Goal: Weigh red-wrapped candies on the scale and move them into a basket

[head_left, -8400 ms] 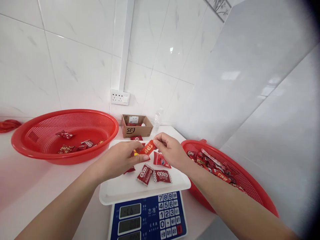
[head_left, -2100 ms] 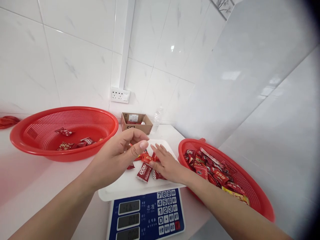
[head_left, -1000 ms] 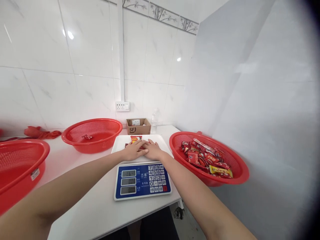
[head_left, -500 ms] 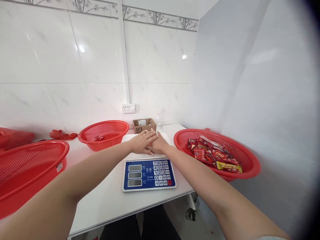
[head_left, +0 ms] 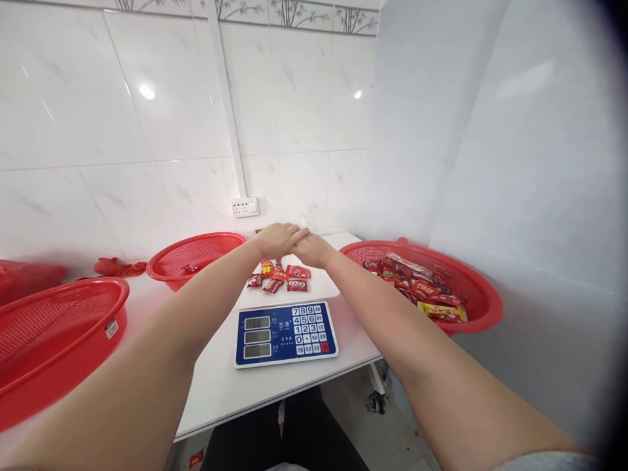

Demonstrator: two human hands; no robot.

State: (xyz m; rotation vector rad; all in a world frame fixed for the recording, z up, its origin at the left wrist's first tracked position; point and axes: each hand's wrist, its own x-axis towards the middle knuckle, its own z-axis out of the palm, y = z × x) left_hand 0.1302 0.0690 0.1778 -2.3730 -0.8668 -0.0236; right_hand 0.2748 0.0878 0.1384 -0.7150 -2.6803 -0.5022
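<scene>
Above the scale (head_left: 286, 333): left hand (head_left: 275, 239) and right hand (head_left: 313, 250), fingertips meeting, grips curled; whether anything is held cannot be told. Beneath, lying on it: wrapped candies (head_left: 279, 278), probably light, crinkly, slippery; pinch crimped ends.

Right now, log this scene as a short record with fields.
left hand: raised over the scale, fingers laid on the right hand
right hand: touching the left hand, above the candy packets
held: cannot tell if either hand holds anything
candy packets: small red cluster on the scale, behind its blue keypad panel
right basket: red, holds many packets
middle basket: red, one small item inside
near-left basket: red, contents hidden
</scene>
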